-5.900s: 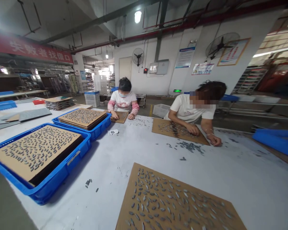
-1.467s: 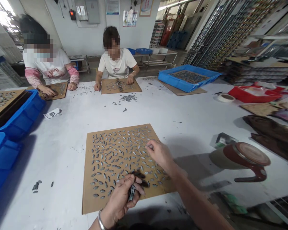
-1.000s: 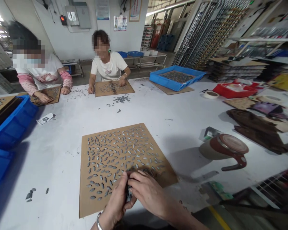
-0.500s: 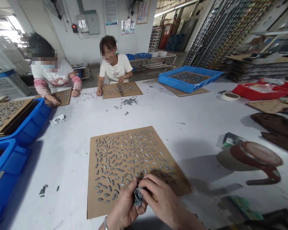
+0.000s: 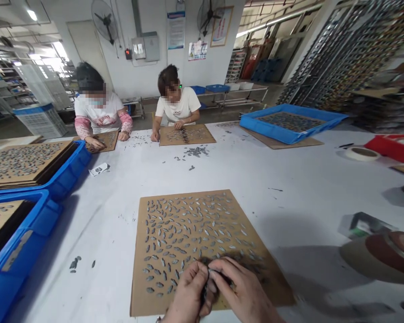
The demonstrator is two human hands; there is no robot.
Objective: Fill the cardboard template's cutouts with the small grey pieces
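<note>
A brown cardboard sheet (image 5: 202,206) lies on the white table in front of me, covered with several small grey leaf-shaped pieces (image 5: 188,229). My left hand (image 5: 188,298) and my right hand (image 5: 244,294) meet over the sheet's near edge. Both are closed, pinching a small dark bunch of the same pieces (image 5: 205,289) between their fingertips.
Blue crates (image 5: 55,181) with loaded cardboard sheets stand at the left. Another blue tray (image 5: 291,132) sits far right. Two seated people work at their own sheets (image 5: 186,133) across the table. A red-lidded jug (image 5: 384,255), a tape roll (image 5: 362,154) and loose pieces (image 5: 76,263) lie around.
My right hand came back from the sheet's middle to join the left at the near edge. Both now pinch the bunch together. The view has tilted up slightly.
</note>
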